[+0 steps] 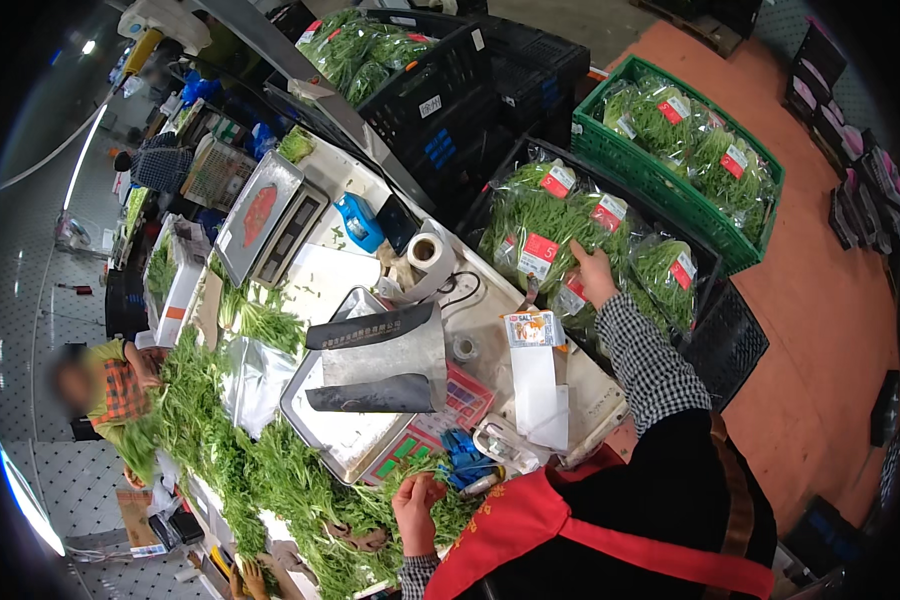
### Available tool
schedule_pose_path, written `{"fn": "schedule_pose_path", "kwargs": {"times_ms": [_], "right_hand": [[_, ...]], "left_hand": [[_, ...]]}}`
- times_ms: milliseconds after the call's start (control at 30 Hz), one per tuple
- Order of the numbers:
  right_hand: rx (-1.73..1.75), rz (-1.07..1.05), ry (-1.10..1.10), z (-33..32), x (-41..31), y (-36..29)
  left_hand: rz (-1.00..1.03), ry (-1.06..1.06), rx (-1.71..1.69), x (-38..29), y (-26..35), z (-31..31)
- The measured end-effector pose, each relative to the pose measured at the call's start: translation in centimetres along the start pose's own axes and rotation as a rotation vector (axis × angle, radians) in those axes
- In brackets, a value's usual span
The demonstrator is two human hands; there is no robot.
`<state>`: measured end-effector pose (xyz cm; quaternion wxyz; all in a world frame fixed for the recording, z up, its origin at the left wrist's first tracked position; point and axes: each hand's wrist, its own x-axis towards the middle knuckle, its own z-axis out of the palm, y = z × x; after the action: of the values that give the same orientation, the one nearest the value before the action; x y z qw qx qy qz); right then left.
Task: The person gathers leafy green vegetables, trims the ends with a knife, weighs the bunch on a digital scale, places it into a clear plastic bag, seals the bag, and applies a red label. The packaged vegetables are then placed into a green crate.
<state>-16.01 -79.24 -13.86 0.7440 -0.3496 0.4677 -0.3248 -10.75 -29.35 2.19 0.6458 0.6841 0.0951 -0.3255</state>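
Observation:
My right hand [594, 274] reaches over a black plastic crate [709, 281] and touches clear bags of leafy greens [529, 202] with red-and-white labels. Some of its fingers are hidden, so whether it grips a bag cannot be told. My left hand [418, 504] is in front of my red apron [499, 525], its fingers curled with nothing visible in them. Loose leafy greens [270, 465] lie just beside it. Close by are a blue tape dispenser [465, 457] and a digital scale [397, 442], with a curved metal sheet [382, 367] on the scale's pan.
A green crate [675, 187] of bagged greens stands beyond the black one. On the table are a label roll [424, 251], a salt packet [532, 330], a second scale [270, 217] and a plastic bag [259, 382]. Across the table, a person [124, 382] handles greens. A metal post [322, 97] slants overhead.

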Motion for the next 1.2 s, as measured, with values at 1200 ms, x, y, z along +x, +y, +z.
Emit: {"fn": "schedule_pose_path", "kwargs": {"times_ms": [1200], "right_hand": [[-2.021, -0.675, -0.423, 2.7, 0.9, 1.0]], "left_hand": [[-0.057, 0.039, 0.026, -1.8, -1.9, -1.5]]}}
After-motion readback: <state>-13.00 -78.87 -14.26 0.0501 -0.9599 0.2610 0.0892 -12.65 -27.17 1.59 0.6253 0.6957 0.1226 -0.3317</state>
